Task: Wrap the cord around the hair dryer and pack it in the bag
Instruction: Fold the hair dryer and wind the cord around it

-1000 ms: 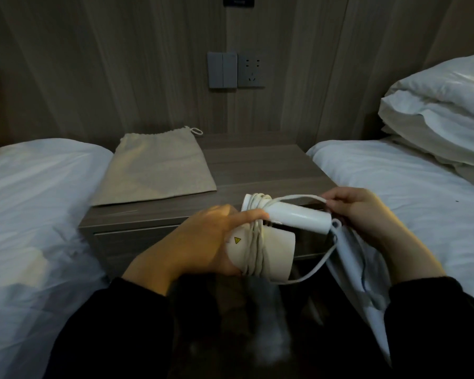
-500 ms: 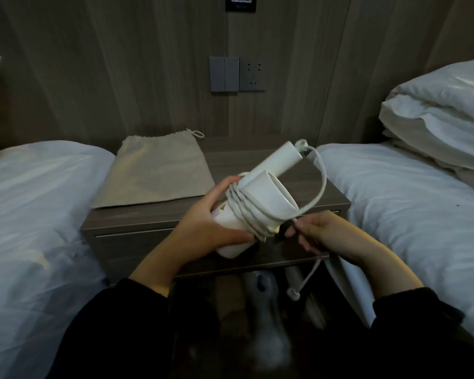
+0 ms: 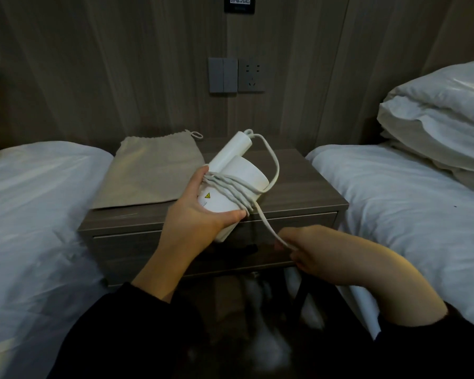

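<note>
My left hand (image 3: 200, 214) grips the white hair dryer (image 3: 241, 173) by its barrel, above the front of the nightstand, with the folded handle pointing up and away. Several turns of the pale cord (image 3: 231, 187) lie around the barrel, and one loop arcs from the handle's tip down the right side. My right hand (image 3: 307, 250) sits lower right, pinching the free end of the cord and holding it taut. The plug is hidden. A beige drawstring bag (image 3: 153, 170) lies flat on the nightstand, behind my left hand.
The wooden nightstand (image 3: 307, 192) stands between two white beds, the left bed (image 3: 39, 201) and the right bed (image 3: 400, 201). Folded bedding (image 3: 438, 116) is piled at the right. A switch and socket (image 3: 237, 75) are on the wall panel.
The dryer has turned so its handle points up and away. My right hand has dropped below it and pulled the cord's free end down to the right, drawing it taut.
</note>
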